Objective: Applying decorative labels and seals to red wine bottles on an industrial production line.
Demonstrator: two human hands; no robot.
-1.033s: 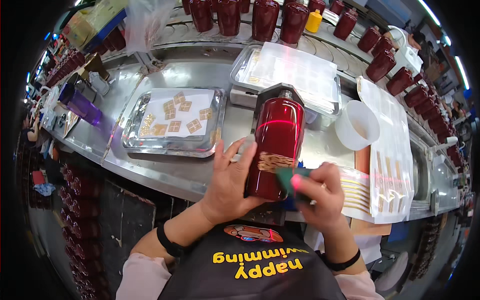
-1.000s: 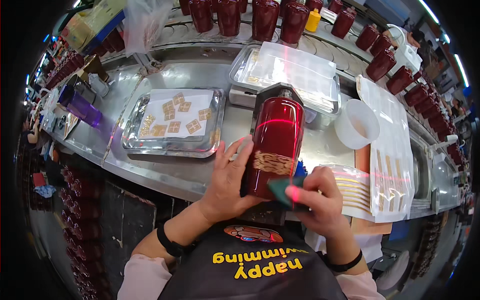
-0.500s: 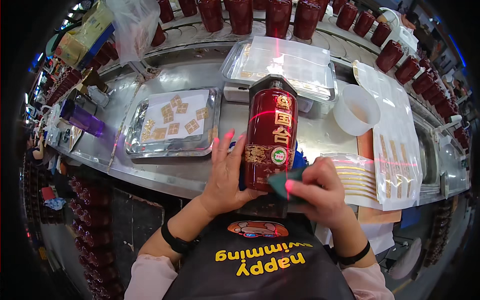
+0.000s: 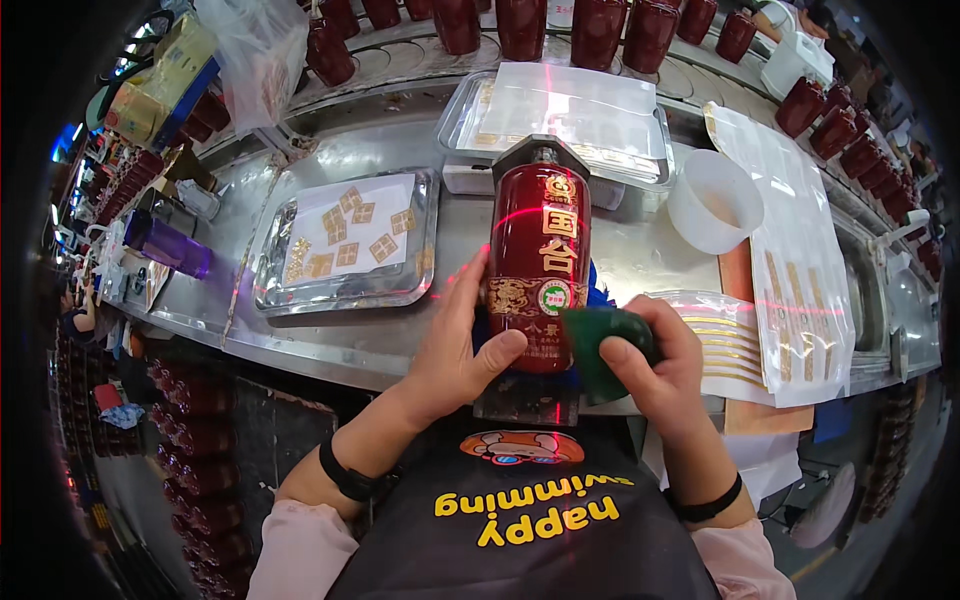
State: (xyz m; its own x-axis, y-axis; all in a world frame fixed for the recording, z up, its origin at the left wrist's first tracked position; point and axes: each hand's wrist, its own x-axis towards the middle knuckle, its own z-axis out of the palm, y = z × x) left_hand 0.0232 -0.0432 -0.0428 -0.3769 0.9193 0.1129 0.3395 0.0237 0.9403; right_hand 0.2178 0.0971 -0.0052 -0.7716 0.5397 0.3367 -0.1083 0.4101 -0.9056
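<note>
1. Head view, hands: the left hand (image 4: 455,345) is curled against the lower left side of the red bottle (image 4: 538,265), thumb lying across its front near the base, holding it steady. The right hand (image 4: 665,360) is closed around a dark green cloth pad (image 4: 598,345), pressed to the bottle's lower right edge.
2. Head view, work item: the bottle stands upright on a small dark stand (image 4: 527,400) at the near edge of the steel tabletop (image 4: 640,255). Front labels and the round green sticker appear already in place; a red laser line crosses the body.
3. Head view, progress: judged as the rubbing-down stage on this bottle, near its finish.
4. Head view, remaining stock: gold square labels lie on the metal tray (image 4: 345,245); gold strip sheets (image 4: 725,345) are just right of the hand. A row of red bottles (image 4: 600,25) lines the far edge; I cannot tell whether they are labelled.
</note>
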